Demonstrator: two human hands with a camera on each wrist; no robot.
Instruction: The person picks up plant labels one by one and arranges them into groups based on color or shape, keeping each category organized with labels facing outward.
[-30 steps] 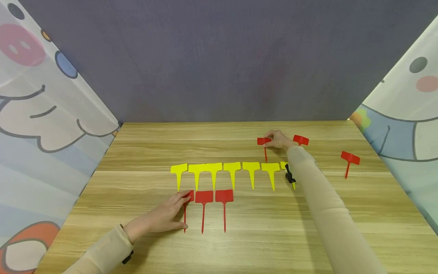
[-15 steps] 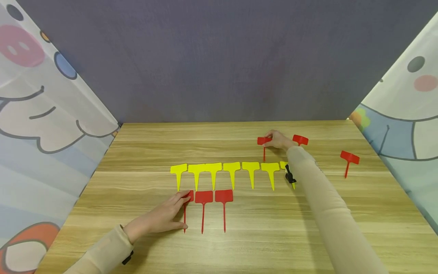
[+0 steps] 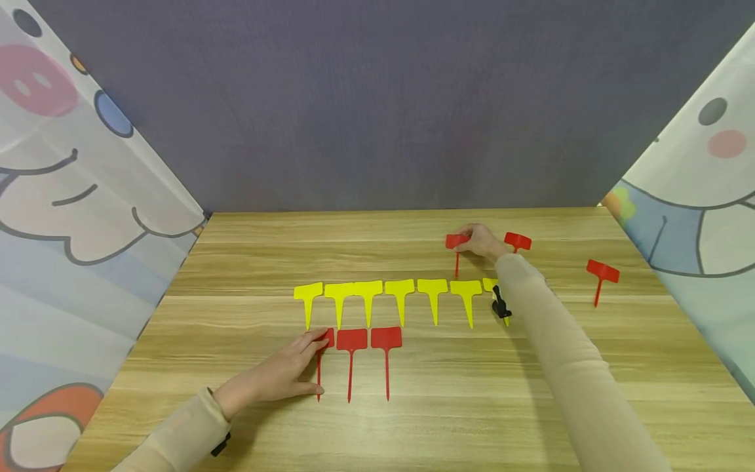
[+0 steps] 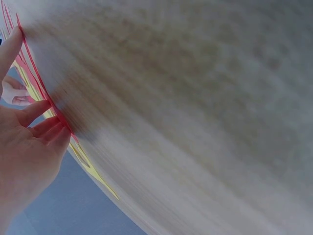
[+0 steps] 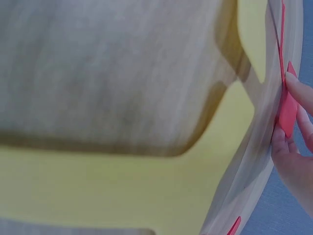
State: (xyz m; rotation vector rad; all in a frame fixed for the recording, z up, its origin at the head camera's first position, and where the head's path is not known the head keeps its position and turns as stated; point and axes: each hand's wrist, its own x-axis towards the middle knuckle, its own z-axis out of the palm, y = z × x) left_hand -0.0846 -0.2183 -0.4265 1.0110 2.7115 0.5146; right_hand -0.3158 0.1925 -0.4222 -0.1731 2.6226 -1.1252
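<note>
My left hand [image 3: 282,373] rests on the table with its fingertips on the head of a red T-shaped plant label [image 3: 330,335] and its thumb at the stem's lower end. In the left wrist view, the fingers are spread along that red label [image 4: 35,68]. Two more red labels, one in the middle [image 3: 351,339] and one at the right [image 3: 386,337], lie beside it in a row. Farther back, my right hand [image 3: 482,241] pinches another red plant label [image 3: 457,262] by its head, stem pointing toward me. The right wrist view shows thumb and fingers around the red head [image 5: 288,115].
Several yellow T-shaped labels [image 3: 400,288] form a row across the middle; my right sleeve [image 3: 554,328] partly covers the rightmost one. Two loose red labels lie at the right, one behind my right wrist [image 3: 518,241], one farther out [image 3: 603,271]. A grey panel [image 3: 377,105] stands behind the table.
The red label in my right hand has shifted very slightly to the right and back, its head tilting a little. My left hand stays on its label.
</note>
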